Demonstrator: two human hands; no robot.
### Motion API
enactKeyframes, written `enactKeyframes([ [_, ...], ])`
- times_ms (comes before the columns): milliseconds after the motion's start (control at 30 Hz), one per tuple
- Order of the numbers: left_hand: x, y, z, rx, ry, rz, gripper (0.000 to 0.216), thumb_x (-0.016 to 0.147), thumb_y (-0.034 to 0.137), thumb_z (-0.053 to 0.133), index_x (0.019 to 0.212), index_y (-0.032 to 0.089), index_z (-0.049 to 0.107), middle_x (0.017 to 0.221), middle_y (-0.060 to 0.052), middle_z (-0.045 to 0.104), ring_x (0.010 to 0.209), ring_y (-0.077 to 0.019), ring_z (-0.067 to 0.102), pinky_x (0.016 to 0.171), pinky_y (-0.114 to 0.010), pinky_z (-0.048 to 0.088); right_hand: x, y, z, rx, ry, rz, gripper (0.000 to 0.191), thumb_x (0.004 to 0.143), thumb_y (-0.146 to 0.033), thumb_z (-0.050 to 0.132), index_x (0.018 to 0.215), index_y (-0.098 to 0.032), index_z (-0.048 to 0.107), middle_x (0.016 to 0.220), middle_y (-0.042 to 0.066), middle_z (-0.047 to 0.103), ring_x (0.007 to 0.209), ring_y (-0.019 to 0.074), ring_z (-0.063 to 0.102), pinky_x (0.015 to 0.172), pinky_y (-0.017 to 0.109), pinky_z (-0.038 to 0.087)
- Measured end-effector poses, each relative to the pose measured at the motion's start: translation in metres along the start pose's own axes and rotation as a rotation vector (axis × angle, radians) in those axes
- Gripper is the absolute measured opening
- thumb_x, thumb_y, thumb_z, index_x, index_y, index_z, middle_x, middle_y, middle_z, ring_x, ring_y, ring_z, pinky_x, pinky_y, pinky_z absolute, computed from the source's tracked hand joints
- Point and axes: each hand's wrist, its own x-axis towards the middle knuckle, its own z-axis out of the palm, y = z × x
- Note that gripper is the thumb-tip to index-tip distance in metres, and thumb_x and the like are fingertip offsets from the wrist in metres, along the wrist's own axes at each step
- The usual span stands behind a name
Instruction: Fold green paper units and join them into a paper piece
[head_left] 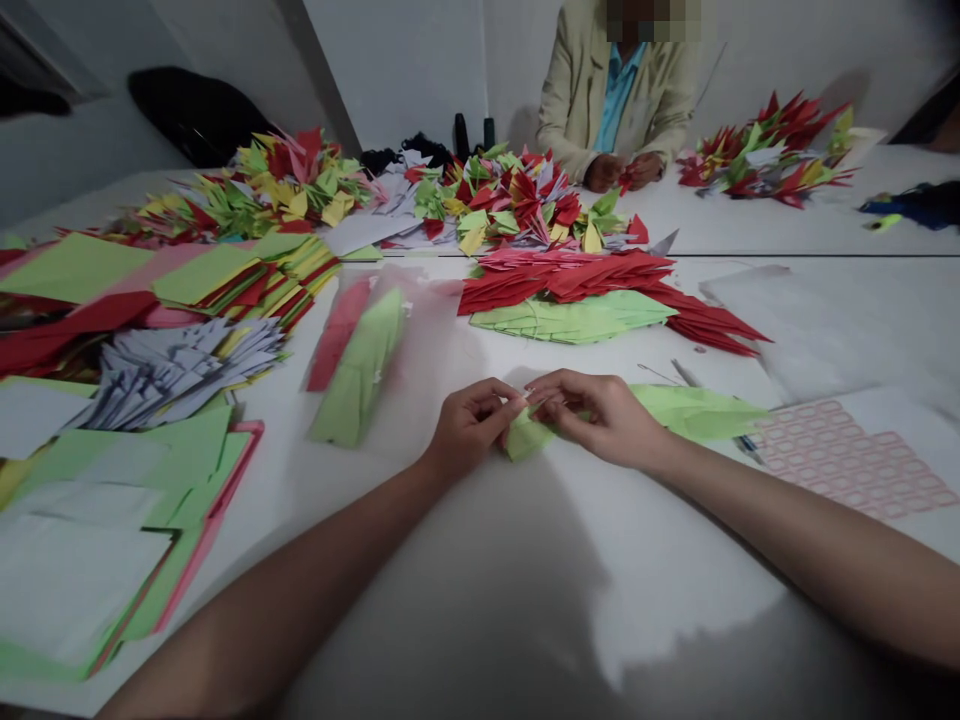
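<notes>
In the middle of the head view, a green folded paper piece [527, 437] is between my two hands, just above the white table. My left hand [478, 420] pinches its upper left edge with thumb and fingers. From the other side my right hand [592, 412] closes on the same paper, its fingertips close to the left ones. The fingers cover most of the fold. Right behind my right hand lie more green folded papers [697, 412]. Stacks of red folded papers [570, 275] and light green folded papers [577, 318] lie beyond my hands.
Colored sheets [112, 470] and grey-white folded papers [187, 370] fill the left side. Plastic bags [420, 370] hold folded papers. Heaps of folded colored paper [300, 180] stand at the back. Opposite, a person [622, 110] handles red paper. A red-patterned sheet [847, 455] lies right.
</notes>
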Motion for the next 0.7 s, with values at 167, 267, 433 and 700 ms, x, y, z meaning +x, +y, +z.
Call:
enactKeyframes([
  [167, 0.000, -0.001, -0.001, 0.051, -0.046, 0.017, 0.023, 0.082, 0.039, 0.063, 0.081, 0.017, 0.064, 0.048, 0.006, 0.051, 0.041, -0.0050, 0.041, 0.044, -0.017, 0.032, -0.002, 0.003, 0.006, 0.134, 0.036, 0.030, 0.023, 0.088, -0.035, 0.056, 0.103, -0.020, 0.064, 0.090, 0.004, 0.071, 0.078, 0.0144, 0.068, 0.065, 0.024, 0.055],
  [267, -0.001, -0.002, 0.000, 0.060, -0.075, 0.020, 0.022, 0.082, 0.038, 0.065, 0.080, 0.016, 0.063, 0.050, 0.005, 0.052, 0.043, -0.0052, 0.042, 0.045, -0.017, 0.033, -0.002, 0.004, 0.009, 0.143, 0.075, 0.027, 0.022, 0.090, -0.038, 0.053, 0.095, -0.019, 0.064, 0.081, 0.003, 0.069, 0.072, 0.0137, 0.068, 0.060, 0.023, 0.053],
  [433, 0.000, -0.003, 0.002, 0.081, -0.122, -0.002, 0.022, 0.081, 0.038, 0.065, 0.080, 0.016, 0.065, 0.052, 0.003, 0.055, 0.047, -0.0065, 0.048, 0.049, -0.017, 0.038, -0.002, 0.003, 0.008, 0.169, 0.213, 0.016, 0.021, 0.091, -0.041, 0.050, 0.091, -0.020, 0.058, 0.078, 0.003, 0.066, 0.066, 0.0139, 0.066, 0.060, 0.026, 0.055],
  [700, 0.000, 0.002, 0.001, -0.037, -0.110, -0.019, 0.022, 0.078, 0.036, 0.068, 0.076, 0.015, 0.063, 0.061, 0.000, 0.064, 0.044, -0.0051, 0.048, 0.043, -0.016, 0.039, 0.002, 0.013, 0.012, 0.349, 0.188, 0.128, 0.029, 0.087, -0.049, 0.054, 0.092, -0.021, 0.054, 0.084, 0.003, 0.066, 0.062, 0.0137, 0.068, 0.055, 0.025, 0.056],
])
